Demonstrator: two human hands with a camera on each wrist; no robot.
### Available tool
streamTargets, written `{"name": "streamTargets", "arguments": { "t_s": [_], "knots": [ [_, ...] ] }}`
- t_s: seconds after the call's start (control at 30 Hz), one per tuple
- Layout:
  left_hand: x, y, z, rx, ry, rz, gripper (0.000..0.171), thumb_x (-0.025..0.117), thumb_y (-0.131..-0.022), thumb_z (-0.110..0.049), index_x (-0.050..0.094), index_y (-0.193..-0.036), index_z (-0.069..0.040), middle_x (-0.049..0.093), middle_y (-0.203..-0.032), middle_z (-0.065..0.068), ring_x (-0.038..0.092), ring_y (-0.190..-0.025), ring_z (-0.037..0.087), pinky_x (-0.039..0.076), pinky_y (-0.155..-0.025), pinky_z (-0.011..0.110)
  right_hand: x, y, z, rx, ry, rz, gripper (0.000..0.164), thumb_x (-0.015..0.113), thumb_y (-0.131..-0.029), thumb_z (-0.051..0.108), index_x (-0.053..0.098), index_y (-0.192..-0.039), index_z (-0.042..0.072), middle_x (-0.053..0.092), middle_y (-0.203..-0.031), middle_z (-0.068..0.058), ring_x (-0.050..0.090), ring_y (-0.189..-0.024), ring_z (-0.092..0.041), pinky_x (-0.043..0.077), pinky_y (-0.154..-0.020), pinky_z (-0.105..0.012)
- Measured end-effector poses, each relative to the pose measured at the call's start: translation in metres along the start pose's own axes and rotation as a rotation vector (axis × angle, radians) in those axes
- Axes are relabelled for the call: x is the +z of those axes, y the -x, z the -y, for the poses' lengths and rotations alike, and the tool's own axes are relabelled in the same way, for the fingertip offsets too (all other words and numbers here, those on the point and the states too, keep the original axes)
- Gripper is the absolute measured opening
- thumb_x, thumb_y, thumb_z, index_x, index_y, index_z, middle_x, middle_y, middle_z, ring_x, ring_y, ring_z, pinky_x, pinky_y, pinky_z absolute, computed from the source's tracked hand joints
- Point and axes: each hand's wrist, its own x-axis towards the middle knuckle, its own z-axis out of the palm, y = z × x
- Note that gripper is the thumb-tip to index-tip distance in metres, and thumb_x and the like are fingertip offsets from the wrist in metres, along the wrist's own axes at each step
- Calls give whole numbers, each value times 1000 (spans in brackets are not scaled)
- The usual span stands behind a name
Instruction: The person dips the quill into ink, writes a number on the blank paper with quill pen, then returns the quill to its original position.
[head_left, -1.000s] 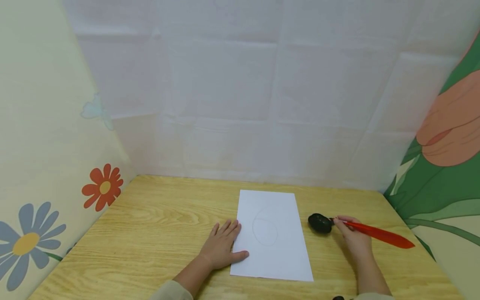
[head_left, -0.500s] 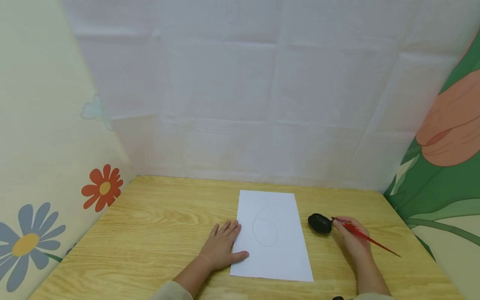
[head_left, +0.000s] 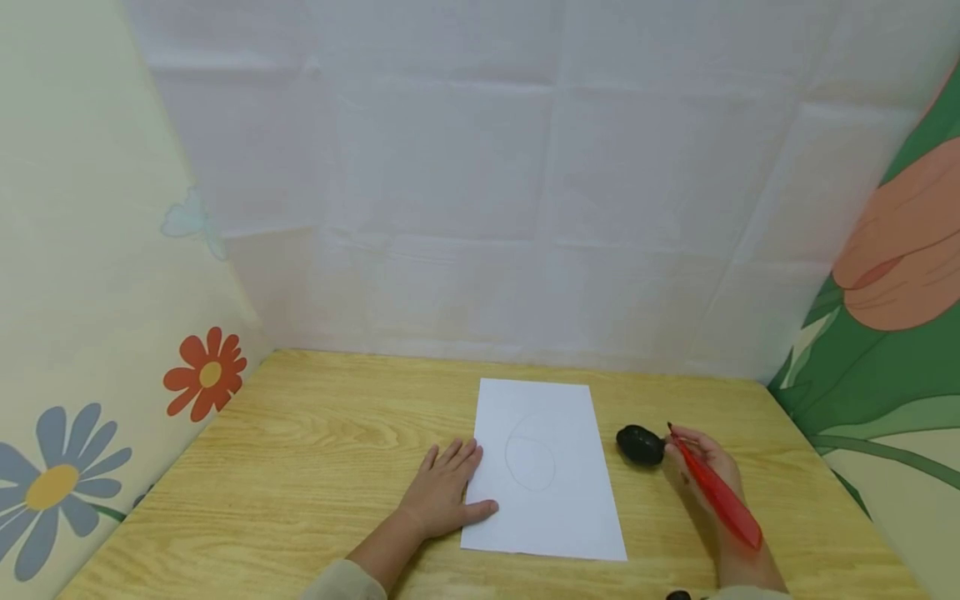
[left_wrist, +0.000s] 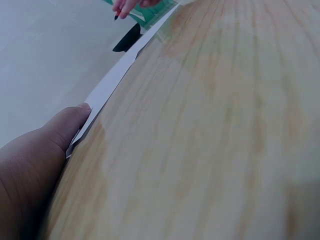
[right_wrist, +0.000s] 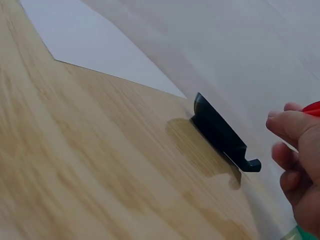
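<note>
In the head view, my left hand (head_left: 444,490) lies with fingers spread across the left edge of a white sheet of paper (head_left: 577,525). A faint rounded loop is drawn on the sheet. To the right of the paper stands a small black oval dish (head_left: 640,445); the right wrist view shows a short hooked handle on that dish (right_wrist: 217,127). Beside the handle my right hand (head_left: 708,467) pinches a red feather quill pen (head_left: 722,498) between thumb and fingers. Its dark tip points up and away, just right of the dish, and the feather slants back over the wrist.
The wood-grain table (head_left: 315,450) meets a creased white cloth (head_left: 435,208) at the back. Flower-printed panels stand at left (head_left: 67,275) and right (head_left: 900,358). A small dark thing (head_left: 678,596) shows at the bottom edge by the right sleeve.
The quill pen has swung from pointing its feather out to the right to lying back toward the right forearm, its tip now raised. The left hand, paper and dish stay in place.
</note>
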Motion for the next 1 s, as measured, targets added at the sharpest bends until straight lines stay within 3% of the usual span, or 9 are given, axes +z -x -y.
{"name": "streamTargets", "arguments": {
  "t_s": [0.17,0.33,0.47,0.6,0.67,0.77,0.87,1.0],
  "knots": [
    [0,0,0,-4,-5,3,91,54,-86,-68,35,-152,-7,31,-161,9,22,-151,31,10,-122,57,-13,-1,4,69,-176,116,45,56,-92,-12,70,-104,28,73,-94,19,62,-64,0,44,-49,-14],
    [1,-1,1,-6,-10,5,91,54,-86,-68,35,-152,-8,30,-161,8,21,-151,30,10,-122,58,-26,-2,4,139,-195,198,56,50,-93,-14,68,-106,37,71,-98,22,68,-69,-1,49,-57,-14],
    [2,-1,2,-4,-17,6,91,53,-86,-69,35,-152,-9,30,-161,8,21,-151,30,10,-122,58,-31,-3,2,170,-287,234,56,49,-94,-15,69,-107,35,72,-100,20,71,-76,-3,55,-65,-15],
    [1,-1,2,1,-19,7,91,52,-86,-69,35,-152,-8,31,-161,8,22,-151,31,11,-121,58,-34,-5,-2,92,-499,352,55,41,-96,-17,69,-118,25,73,-109,10,73,-86,-8,57,-73,-17],
    [0,-1,1,3,-17,6,91,52,-86,-69,36,-152,-8,31,-161,8,22,-151,31,11,-121,58,-36,-6,-4,81,-554,387,52,37,-99,-13,68,-122,22,73,-112,8,73,-89,-9,57,-75,-18],
    [0,-1,1,3,-15,4,91,53,-86,-68,36,-152,-8,31,-160,9,22,-151,31,11,-121,58,-37,-5,-6,170,-564,351,46,38,-102,-4,70,-120,24,73,-111,9,73,-91,-8,57,-78,-18],
    [1,-1,1,3,-14,2,91,54,-86,-68,36,-152,-7,31,-160,9,22,-151,32,11,-121,58,-36,-5,-4,307,-473,247,40,45,-103,6,74,-110,33,74,-103,15,71,-91,-2,57,-78,-18],
    [1,0,1,-2,-12,0,92,54,-86,-69,36,-152,-8,31,-161,8,22,-151,31,10,-122,58,-36,-5,0,378,-371,225,41,45,-104,11,74,-102,40,72,-100,21,69,-92,3,57,-79,-17]
  ]
}}
